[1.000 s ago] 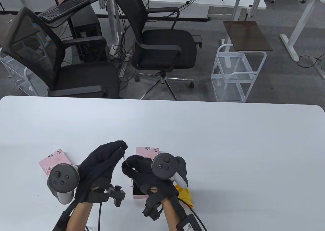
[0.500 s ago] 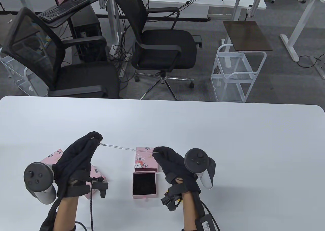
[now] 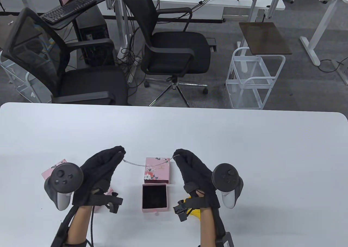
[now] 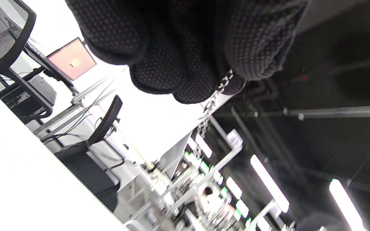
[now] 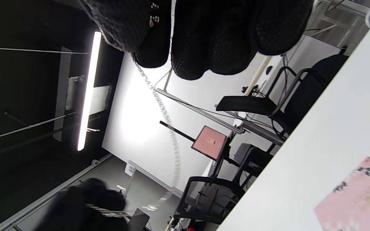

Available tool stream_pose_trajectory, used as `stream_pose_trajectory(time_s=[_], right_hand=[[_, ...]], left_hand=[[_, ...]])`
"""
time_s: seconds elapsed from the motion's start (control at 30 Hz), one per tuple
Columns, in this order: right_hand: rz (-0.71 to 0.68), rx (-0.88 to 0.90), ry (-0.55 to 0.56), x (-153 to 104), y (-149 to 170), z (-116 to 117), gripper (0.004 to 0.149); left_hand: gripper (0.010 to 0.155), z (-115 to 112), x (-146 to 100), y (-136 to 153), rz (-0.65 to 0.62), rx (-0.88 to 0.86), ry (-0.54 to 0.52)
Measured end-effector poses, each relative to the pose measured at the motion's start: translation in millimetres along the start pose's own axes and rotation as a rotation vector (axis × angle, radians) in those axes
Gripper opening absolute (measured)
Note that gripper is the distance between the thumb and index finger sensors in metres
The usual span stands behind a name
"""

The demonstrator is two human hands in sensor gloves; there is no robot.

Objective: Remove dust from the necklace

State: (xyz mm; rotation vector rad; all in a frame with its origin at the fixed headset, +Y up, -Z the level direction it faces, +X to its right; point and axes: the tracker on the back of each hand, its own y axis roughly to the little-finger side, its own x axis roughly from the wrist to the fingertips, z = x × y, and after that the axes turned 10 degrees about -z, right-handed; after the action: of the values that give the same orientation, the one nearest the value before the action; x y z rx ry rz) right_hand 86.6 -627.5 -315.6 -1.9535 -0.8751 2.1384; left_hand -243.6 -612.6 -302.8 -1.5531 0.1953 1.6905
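The necklace (image 3: 146,164), a thin silver chain, hangs in a shallow sag between the two hands, above the table (image 3: 244,149) and not touching it. Its left end is pinched in the curled fingertips (image 4: 204,83) of the left hand (image 3: 100,173); the left wrist view shows links running out from between thumb and fingers. Its right end is pinched the same way in the right hand (image 3: 194,173), and the right wrist view shows the chain dropping away from the fingertips (image 5: 153,48). Both hands are closed on the chain, fingers bunched and pointing away from the person. Directly beneath the chain, between the hands, lies a pink floral box lid (image 3: 157,170), and nearer the wrists an open pink box (image 3: 154,197) with a black lining, just beside the lid. Another pink floral piece (image 3: 54,168) shows partly under and outside the left hand. Something yellow (image 3: 194,213) peeks out beneath the right wrist; what it is cannot be told. Beyond the fingertips the white table runs bare to its far edge, and wide open surface extends to the outside of the right hand. Past the far edge stand two black office chairs (image 3: 174,48) and a white wire cart (image 3: 252,78).
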Motion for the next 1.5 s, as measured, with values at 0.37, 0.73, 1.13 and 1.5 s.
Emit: stream_pose_trajectory(time_s=[0.37, 0.73, 1.13, 1.5], right_hand=[[-0.103, -0.062, -0.047, -1.1, -32.2, 14.3, 0.035], [-0.165, -0.131, -0.060, -2.9, -48.0, 20.8, 0.035], [-0.178, -0.197, -0.085, -4.3, -54.2, 25.2, 0.035], [-0.159, -0.224, -0.111, -3.0, -47.8, 30.0, 0.035]], left_hand=[[0.037, -78.5, 0.3, -2.7, -0.036, 0.213, 0.422], [0.043, -108.2, -0.9, 11.8, 0.015, 0.215, 0.751], [0.053, -47.8, -2.1, -20.4, -0.094, -0.341, 0.278], [0.038, -51.9, -2.1, -29.2, -0.131, -0.373, 0.377]])
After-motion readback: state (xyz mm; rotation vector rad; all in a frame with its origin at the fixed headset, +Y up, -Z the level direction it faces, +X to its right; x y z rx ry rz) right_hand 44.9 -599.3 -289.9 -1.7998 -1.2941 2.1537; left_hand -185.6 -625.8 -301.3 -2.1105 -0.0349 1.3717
